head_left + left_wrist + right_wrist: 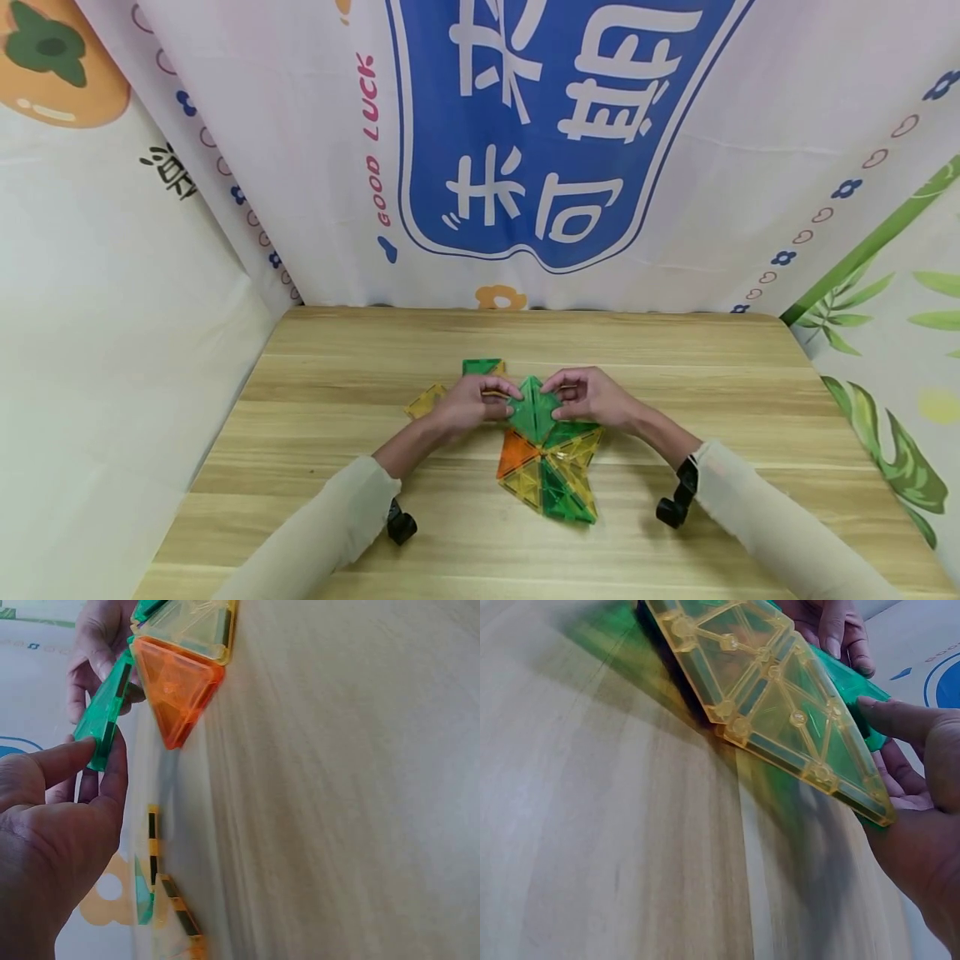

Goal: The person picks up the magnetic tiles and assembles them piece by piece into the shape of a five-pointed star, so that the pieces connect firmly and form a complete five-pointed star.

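Two green triangular magnetic tiles, joined along a middle seam, stand raised between the hands. My left hand pinches their left corner between thumb and fingers, also plain in the left wrist view, where a green tile is gripped. At the right corner, my right hand holds the pair, its thumb on the green tile in the right wrist view. Just below lies a fan of joined triangular tiles: an orange tile, yellow tiles and a dark green tile.
Left of the fan, partly behind the left hand, lie a yellow tile and a green tile with an orange part. The wooden table meets a printed cloth backdrop at its back edge.
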Demonstrator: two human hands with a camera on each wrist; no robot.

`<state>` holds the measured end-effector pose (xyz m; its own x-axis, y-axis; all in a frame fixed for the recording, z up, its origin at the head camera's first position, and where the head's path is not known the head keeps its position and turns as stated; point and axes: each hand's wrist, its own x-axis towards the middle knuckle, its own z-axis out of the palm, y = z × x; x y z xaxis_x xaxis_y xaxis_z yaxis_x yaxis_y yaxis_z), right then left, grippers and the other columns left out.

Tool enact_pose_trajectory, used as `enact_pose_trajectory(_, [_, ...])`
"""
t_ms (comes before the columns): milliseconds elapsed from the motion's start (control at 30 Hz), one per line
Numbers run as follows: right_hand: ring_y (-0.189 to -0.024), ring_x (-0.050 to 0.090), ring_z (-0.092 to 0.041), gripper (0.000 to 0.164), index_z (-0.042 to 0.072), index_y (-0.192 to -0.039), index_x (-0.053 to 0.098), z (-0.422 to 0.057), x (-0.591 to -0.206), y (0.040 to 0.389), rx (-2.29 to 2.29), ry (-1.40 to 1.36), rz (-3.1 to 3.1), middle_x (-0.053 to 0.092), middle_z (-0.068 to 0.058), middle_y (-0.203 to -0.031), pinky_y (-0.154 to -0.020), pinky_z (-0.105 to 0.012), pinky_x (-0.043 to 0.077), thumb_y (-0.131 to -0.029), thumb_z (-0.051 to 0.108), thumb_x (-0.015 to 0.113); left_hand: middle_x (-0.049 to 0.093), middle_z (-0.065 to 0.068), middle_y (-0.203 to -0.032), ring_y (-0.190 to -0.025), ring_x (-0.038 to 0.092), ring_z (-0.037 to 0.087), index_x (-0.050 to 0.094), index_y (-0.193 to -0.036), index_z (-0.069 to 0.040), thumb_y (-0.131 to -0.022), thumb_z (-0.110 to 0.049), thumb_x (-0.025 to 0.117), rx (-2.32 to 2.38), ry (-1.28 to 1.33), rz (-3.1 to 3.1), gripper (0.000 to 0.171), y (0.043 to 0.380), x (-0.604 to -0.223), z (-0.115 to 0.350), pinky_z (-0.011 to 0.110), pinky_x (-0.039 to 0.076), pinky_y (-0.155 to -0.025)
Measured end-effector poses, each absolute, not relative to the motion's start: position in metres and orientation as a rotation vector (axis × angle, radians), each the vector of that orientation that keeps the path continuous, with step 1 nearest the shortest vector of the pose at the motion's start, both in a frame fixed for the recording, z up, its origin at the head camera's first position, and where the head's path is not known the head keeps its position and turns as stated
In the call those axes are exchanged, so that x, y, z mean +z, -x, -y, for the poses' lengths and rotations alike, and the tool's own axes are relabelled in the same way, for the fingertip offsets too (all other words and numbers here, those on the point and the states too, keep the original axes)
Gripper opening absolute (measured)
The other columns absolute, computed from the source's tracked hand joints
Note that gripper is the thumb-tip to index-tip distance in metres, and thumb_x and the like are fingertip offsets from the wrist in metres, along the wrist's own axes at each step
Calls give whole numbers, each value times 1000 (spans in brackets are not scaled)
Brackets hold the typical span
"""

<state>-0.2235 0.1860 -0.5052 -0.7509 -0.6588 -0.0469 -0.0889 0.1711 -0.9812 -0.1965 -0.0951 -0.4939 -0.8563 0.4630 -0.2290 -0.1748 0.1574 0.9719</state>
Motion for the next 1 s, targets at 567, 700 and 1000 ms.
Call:
enact_pose_trajectory(567, [-110, 69, -27, 37, -4, -126, 67, -182, -514, 222, -1505, 777, -2053, 70, -21, -122, -93, -30, 60, -91, -1, 80, 71, 17, -120, -112, 69, 30, 71, -116, 3, -95, 6, 72, 1593, -581, -2182, 21, 191, -507, 93, 30, 60, -93])
enact_pose_trajectory(700, [-103, 69, -28, 38, -3, -127, 67, -182, -514, 222, -1466, 824, -2094, 70, -20, -119, -87, -28, 61, -91, -1, 80, 72, 14, -114, -108, 71, 28, 72, -112, 2, -95, 4, 74, 1484, -697, -2273, 17, 185, -504, 93, 28, 60, -91])
enact_pose_trajectory(1000, [-134, 57, -37, 45, 9, -132, 70, -178, -509, 229, -1356, 1055, -2209, 54, -15, -153, -96, -45, 60, -89, 1, 83, 70, 13, -103, -90, 68, 20, 71, -108, 3, -92, -10, 84, 1269, -785, -2474, 24, 164, -495, 95, 25, 58, -77])
